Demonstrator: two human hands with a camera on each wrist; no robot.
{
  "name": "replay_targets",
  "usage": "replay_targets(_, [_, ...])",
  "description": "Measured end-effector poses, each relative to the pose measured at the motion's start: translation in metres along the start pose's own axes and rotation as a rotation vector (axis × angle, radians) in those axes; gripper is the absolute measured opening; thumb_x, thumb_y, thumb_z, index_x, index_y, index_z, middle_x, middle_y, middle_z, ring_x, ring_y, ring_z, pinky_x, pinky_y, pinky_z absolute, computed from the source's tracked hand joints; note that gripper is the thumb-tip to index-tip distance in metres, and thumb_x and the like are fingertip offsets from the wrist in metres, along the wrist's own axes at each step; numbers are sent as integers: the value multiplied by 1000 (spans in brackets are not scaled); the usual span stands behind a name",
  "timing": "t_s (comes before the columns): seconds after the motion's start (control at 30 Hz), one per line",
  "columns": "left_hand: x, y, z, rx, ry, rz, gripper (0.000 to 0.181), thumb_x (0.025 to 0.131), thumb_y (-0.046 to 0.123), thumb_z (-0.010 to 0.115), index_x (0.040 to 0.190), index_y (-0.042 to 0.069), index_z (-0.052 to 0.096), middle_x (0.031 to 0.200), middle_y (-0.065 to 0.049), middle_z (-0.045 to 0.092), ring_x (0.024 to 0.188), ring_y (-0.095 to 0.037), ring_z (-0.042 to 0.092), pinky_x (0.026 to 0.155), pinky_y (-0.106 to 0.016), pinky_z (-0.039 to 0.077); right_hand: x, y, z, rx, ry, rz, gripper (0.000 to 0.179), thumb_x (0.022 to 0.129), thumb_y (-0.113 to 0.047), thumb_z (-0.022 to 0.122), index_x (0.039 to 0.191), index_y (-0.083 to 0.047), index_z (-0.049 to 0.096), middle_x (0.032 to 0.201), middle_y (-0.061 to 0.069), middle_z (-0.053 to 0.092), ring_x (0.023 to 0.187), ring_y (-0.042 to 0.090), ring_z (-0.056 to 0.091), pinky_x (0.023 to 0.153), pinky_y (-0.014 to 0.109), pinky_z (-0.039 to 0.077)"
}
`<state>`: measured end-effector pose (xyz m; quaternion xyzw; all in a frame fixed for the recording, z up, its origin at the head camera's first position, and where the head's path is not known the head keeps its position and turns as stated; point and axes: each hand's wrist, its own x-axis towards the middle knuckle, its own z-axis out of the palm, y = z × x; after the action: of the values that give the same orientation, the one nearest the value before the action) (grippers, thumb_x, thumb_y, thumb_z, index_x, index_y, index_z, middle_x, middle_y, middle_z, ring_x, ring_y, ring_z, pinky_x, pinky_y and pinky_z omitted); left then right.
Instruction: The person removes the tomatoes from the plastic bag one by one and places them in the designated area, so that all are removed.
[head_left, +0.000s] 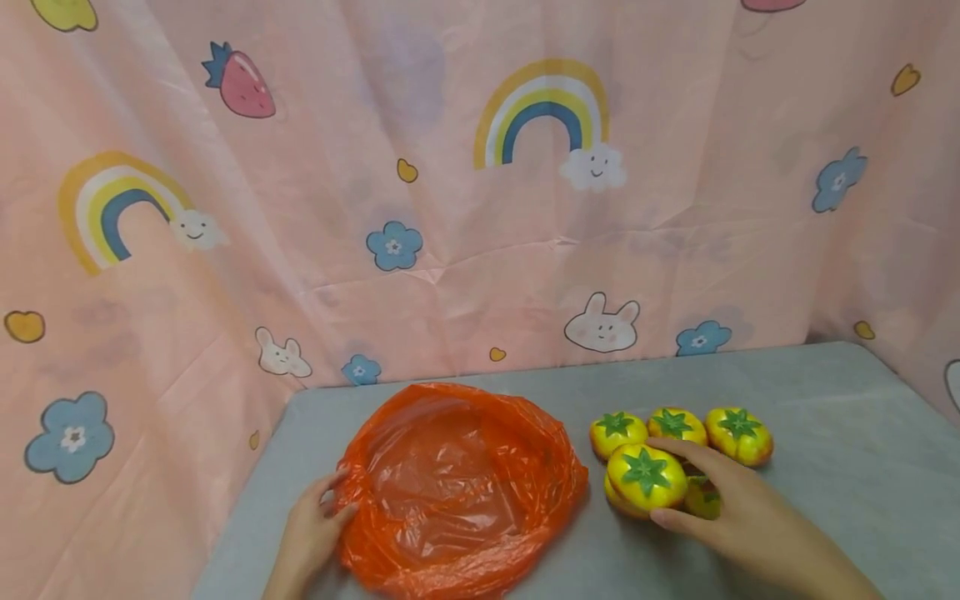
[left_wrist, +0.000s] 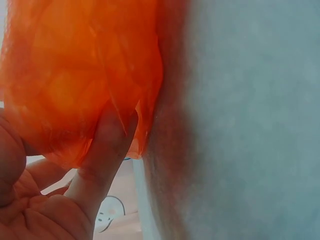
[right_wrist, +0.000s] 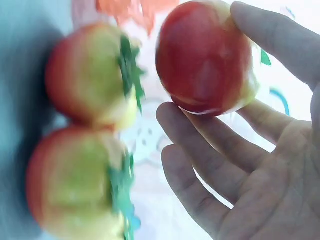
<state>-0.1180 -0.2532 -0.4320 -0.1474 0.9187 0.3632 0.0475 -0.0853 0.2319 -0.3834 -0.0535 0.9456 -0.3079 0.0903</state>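
An orange plastic bag (head_left: 457, 492) sits on the table with its mouth spread wide and facing up. At its left rim my left hand (head_left: 311, 521) holds the thin plastic; a fold of it covers one fingertip in the left wrist view. My right hand (head_left: 738, 508) grips a yellow-red persimmon (head_left: 647, 477) with a green star-shaped calyx, thumb on the near side and fingers on the far side. The right wrist view shows this persimmon (right_wrist: 205, 57) raised above the others. More persimmons lie beneath and behind it, partly hidden by the hand.
Three persimmons stand in a back row, including one at the right end (head_left: 738, 435). The grey table (head_left: 847, 433) extends right of them. A pink printed curtain (head_left: 465, 208) rises behind the table and along its sides.
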Motion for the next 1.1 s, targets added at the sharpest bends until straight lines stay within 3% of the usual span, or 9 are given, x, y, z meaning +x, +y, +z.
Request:
replay_targets(0.1, [0,0,0,-15,-4,-17,57,94,4,64,147,5,44,149,-30,40,127,-49,53,92,-50,57,-3,13,-8,-10,47,-21,82,81,-61,73,147,-23,44,142,22,53,114,37,60,83,59,56])
replay_targets(0.27, [1,0,1,-49,-2,-4,66,93,1,65,152,9,37,144,-29,46,121,-47,59,86,-46,60,-2,34,-20,-47,64,17,84,83,-59,71,148,-13,42,135,27,55,100,27,60,76,40,55])
replay_targets(0.5, [1,-3,-1,-90,-5,4,69,93,0,65,153,13,35,141,-27,49,118,-44,62,83,-45,62,2,66,-35,-64,82,60,91,85,-57,71,149,-2,36,142,36,43,104,44,59,77,50,57])
replay_targets(0.57, [0,-3,-2,-92,-8,1,68,93,1,65,153,14,35,142,-26,48,119,-44,61,84,-45,62,1,77,-38,-63,87,67,91,86,-56,70,150,-1,36,144,36,42,107,48,58,74,44,57])
replay_targets(0.73, [1,-2,-3,-61,-1,36,67,93,3,66,152,15,37,143,-26,49,115,-43,64,81,-45,62,-2,101,-43,-46,75,124,92,89,-58,66,151,1,32,144,37,39,108,51,56,73,40,55])
replay_targets(0.83, [1,-1,-2,-60,4,55,67,92,3,67,152,16,38,144,-26,48,113,-42,65,79,-44,62,-2,112,-46,-33,38,167,95,89,-60,64,150,4,28,143,40,35,108,54,53,78,51,54])
replay_targets(1.1, [0,2,-1,-62,4,77,66,93,4,67,152,16,39,146,-26,47,115,-45,63,82,-46,62,-7,137,-47,-23,30,170,96,89,-54,68,150,8,27,141,43,32,110,56,51,80,56,54])
